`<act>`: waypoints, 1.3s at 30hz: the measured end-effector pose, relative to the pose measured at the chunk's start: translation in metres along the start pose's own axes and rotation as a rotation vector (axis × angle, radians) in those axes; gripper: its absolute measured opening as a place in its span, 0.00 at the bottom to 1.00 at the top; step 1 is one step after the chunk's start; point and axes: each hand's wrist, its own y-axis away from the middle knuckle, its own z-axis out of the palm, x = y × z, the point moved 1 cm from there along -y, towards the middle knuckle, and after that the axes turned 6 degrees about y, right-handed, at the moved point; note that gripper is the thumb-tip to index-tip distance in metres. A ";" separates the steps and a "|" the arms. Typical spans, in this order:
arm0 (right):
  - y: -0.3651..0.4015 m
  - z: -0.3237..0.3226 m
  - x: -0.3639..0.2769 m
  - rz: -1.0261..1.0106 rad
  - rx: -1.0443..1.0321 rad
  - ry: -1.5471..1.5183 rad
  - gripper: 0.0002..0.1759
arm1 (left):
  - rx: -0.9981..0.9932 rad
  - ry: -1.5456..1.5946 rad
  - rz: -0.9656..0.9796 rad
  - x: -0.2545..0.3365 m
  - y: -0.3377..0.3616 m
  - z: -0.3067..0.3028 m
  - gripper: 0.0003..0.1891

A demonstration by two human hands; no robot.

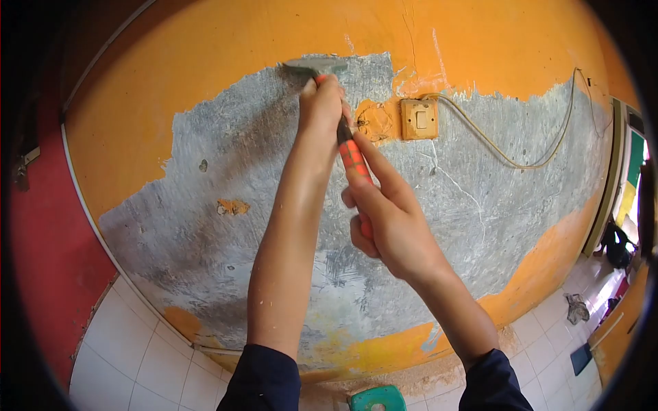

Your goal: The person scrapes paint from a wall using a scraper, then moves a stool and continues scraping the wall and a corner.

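Note:
A scraper (355, 159) with a wide, flat grey head and an orange-and-black handle is held up against the wall (233, 151). Its head lies at the upper border of the bare grey patch, where orange paint begins. High on the handle, just below the head, my left hand (321, 104) is closed around it. Lower down, my right hand (387, 219) wraps the grip, its index finger stretched along the handle. Part of the grip is hidden by my fingers.
A paint-stained switch (418, 120) sits right of the scraper, with a loose cable (504, 156) looping from it. Below are a green plastic stool (378, 399) and white floor tiles (130, 342). A white conduit (75, 181) runs down the left; a doorway stands at right.

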 end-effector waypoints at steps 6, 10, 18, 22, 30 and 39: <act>0.003 0.005 -0.005 0.020 0.003 -0.058 0.31 | -0.001 0.055 -0.051 -0.005 0.002 -0.004 0.04; -0.004 0.008 -0.006 -0.004 0.000 -0.047 0.31 | -0.010 0.025 -0.036 0.004 -0.004 -0.003 0.05; -0.002 0.009 -0.003 -0.020 0.006 -0.064 0.32 | -0.038 0.061 -0.007 0.002 -0.009 -0.004 0.06; -0.003 0.005 0.004 -0.006 0.030 -0.035 0.32 | -0.060 0.006 0.045 -0.013 -0.003 -0.007 0.06; 0.002 0.002 0.001 0.010 0.032 -0.050 0.32 | -0.040 0.017 0.010 -0.015 -0.002 0.000 0.06; 0.005 -0.003 -0.003 0.020 0.052 -0.063 0.32 | -0.041 0.069 -0.006 -0.013 -0.001 0.006 0.05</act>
